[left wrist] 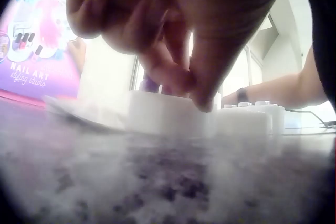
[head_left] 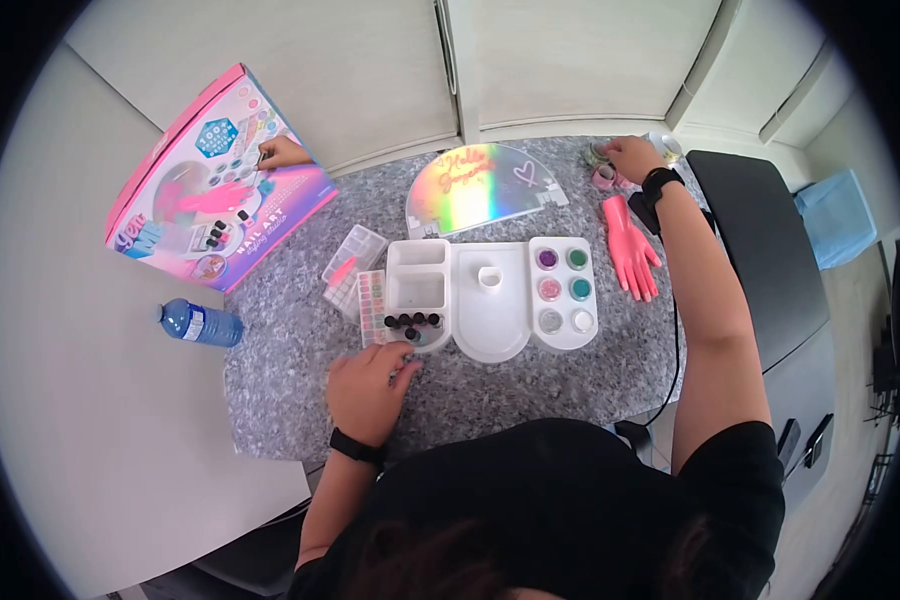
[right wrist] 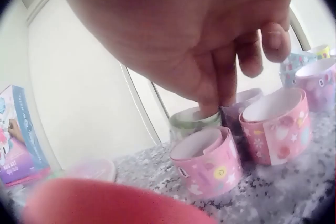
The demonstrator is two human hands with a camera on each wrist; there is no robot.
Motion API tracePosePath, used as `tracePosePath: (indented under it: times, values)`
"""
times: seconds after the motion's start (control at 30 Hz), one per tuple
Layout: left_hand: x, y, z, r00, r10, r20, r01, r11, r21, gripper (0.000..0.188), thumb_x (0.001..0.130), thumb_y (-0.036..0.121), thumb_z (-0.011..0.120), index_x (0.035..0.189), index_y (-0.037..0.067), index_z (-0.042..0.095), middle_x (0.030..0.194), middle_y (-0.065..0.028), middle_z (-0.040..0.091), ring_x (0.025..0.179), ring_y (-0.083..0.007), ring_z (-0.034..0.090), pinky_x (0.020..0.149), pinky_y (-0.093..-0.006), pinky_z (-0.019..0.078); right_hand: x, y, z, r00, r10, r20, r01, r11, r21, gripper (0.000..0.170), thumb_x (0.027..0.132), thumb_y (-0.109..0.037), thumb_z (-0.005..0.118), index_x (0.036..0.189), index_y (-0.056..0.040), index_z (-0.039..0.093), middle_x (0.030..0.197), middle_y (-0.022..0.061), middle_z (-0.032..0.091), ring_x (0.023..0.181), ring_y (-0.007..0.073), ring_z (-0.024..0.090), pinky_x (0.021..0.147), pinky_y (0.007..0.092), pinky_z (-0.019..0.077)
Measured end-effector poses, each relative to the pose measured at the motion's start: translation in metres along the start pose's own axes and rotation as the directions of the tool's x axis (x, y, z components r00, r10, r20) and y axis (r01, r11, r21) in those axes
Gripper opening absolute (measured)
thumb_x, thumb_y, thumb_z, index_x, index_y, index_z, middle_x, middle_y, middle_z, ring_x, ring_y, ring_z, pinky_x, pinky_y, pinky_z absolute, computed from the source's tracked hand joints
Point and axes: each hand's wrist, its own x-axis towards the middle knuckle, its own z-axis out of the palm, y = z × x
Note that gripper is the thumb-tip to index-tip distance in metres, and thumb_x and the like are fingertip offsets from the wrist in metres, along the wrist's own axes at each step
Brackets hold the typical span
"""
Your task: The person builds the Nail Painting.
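Observation:
My left hand (head_left: 366,392) is at the front left edge of a white tray (head_left: 492,345), fingers loosely bent. In the left wrist view its thumb (left wrist: 203,90) lies right at the tray wall. Several black-capped nail polish bottles (head_left: 411,321) stand in the tray's left part just beyond the fingertips. At the back right my right hand (head_left: 635,158) reaches down to rolled sticker strips. Its thumb and forefinger pinch the rim of a green-edged sticker roll (right wrist: 194,121). Close by stand a pink sticker roll (right wrist: 210,169), a second pink sticker roll (right wrist: 278,129) and a purple one (right wrist: 244,98).
A pink model hand (head_left: 630,250) lies below my right wrist. Pots of coloured glitter (head_left: 549,289) fill the tray's right part. An iridescent mirror panel (head_left: 485,190) lies behind it. Sticker sheets (head_left: 372,300), a nail art box (head_left: 215,190) and a water bottle (head_left: 200,323) are left.

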Motion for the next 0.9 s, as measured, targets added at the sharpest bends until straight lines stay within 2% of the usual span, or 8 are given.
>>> tracePosePath:
  times: [0.1, 0.2, 0.33, 0.4, 0.53, 0.63, 0.73, 0.9]
  values:
    - [0.004, 0.003, -0.001, 0.998, -0.033, 0.057, 0.031, 0.999, 0.040, 0.021, 0.095, 0.036, 0.086, 0.109, 0.021, 0.080, 0.086, -0.0010, 0.076, 0.076, -0.0266, 0.072, 0.076, -0.0434, 0.0446, 0.000, 0.000, -0.001, 0.996, -0.094, -0.003, 0.094, 0.995, 0.026, 0.038, 0.101, -0.028, 0.063, 0.126, -0.0109, 0.085, 0.126, 0.0177, 0.082, 0.119, 0.0388, 0.077, 0.108, 0.0487, 0.0586]
    - [0.007, -0.002, 0.005, 0.997, -0.031, 0.069, 0.027, 0.998, 0.060, 0.020, 0.097, 0.036, 0.084, 0.108, 0.020, 0.080, 0.087, -0.0020, 0.077, 0.076, -0.0280, 0.073, 0.077, -0.0446, 0.0440, -0.025, -0.016, -0.016, 0.967, -0.213, -0.142, 0.224, 0.972, 0.072, 0.034, 0.103, -0.024, 0.063, 0.125, -0.0095, 0.085, 0.124, 0.0178, 0.083, 0.118, 0.0384, 0.078, 0.107, 0.0472, 0.0590]
    - [0.015, 0.003, 0.005, 0.996, -0.060, 0.072, 0.057, 0.997, 0.050, 0.020, 0.097, 0.036, 0.083, 0.106, 0.019, 0.080, 0.087, -0.0032, 0.078, 0.076, -0.0291, 0.072, 0.076, -0.0454, 0.0434, -0.116, -0.083, -0.056, 0.888, -0.425, -0.172, 0.458, 0.794, 0.401, 0.024, 0.104, -0.012, 0.068, 0.121, -0.0062, 0.084, 0.122, 0.0174, 0.083, 0.114, 0.0390, 0.076, 0.104, 0.0454, 0.0586]
    - [0.019, 0.004, 0.006, 0.996, -0.054, 0.074, 0.052, 0.998, 0.039, 0.020, 0.096, 0.036, 0.084, 0.104, 0.018, 0.080, 0.086, -0.0042, 0.079, 0.075, -0.0291, 0.072, 0.076, -0.0452, 0.0430, -0.172, -0.113, -0.069, 0.730, -0.659, -0.179, 0.683, 0.710, 0.173, 0.019, 0.101, -0.009, 0.071, 0.113, -0.0076, 0.085, 0.114, 0.0139, 0.083, 0.109, 0.0372, 0.075, 0.100, 0.0454, 0.0590]
    - [0.028, 0.009, 0.009, 0.990, -0.064, 0.122, 0.058, 0.997, 0.057, 0.020, 0.096, 0.036, 0.084, 0.104, 0.018, 0.080, 0.084, -0.0045, 0.079, 0.075, -0.0290, 0.072, 0.076, -0.0450, 0.0427, -0.265, -0.151, -0.067, 0.508, -0.861, -0.010, 0.861, 0.507, 0.031, 0.013, 0.087, -0.008, 0.070, 0.094, -0.0101, 0.081, 0.099, 0.0040, 0.078, 0.102, 0.0286, 0.069, 0.090, 0.0421, 0.0584]
    - [0.032, 0.012, 0.013, 0.996, -0.050, 0.079, 0.043, 0.995, 0.090, 0.021, 0.092, 0.035, 0.090, 0.098, 0.017, 0.081, 0.075, 0.0001, 0.074, 0.067, -0.0248, 0.069, 0.073, -0.0430, 0.0412, -0.296, -0.161, -0.045, 0.509, -0.850, 0.136, 0.854, 0.519, 0.048, 0.008, 0.087, -0.011, 0.069, 0.089, -0.0106, 0.077, 0.099, 0.0022, 0.073, 0.106, 0.0243, 0.068, 0.089, 0.0397, 0.0578]
    - [0.030, 0.014, 0.013, 0.999, -0.036, 0.040, 0.033, 0.997, 0.068, 0.020, 0.092, 0.034, 0.090, 0.100, 0.017, 0.082, 0.073, 0.0001, 0.073, 0.067, -0.0243, 0.068, 0.074, -0.0429, 0.0419, -0.305, -0.160, -0.005, 0.551, -0.826, 0.117, 0.834, 0.551, -0.037, 0.006, 0.087, -0.014, 0.069, 0.086, -0.0122, 0.074, 0.098, 0.0011, 0.069, 0.107, 0.0218, 0.067, 0.089, 0.0379, 0.0573]
    - [0.027, 0.032, -0.006, 1.000, -0.022, 0.015, 0.023, 0.995, -0.101, 0.022, 0.091, 0.033, 0.091, 0.105, 0.018, 0.084, 0.071, 0.0019, 0.070, 0.065, -0.0206, 0.067, 0.072, -0.0398, 0.0432, -0.309, -0.151, 0.024, 0.579, -0.802, 0.143, 0.810, 0.587, 0.012, 0.016, 0.090, -0.015, 0.069, 0.103, -0.0104, 0.078, 0.101, 0.0022, 0.071, 0.109, 0.0237, 0.068, 0.090, 0.0396, 0.0579]
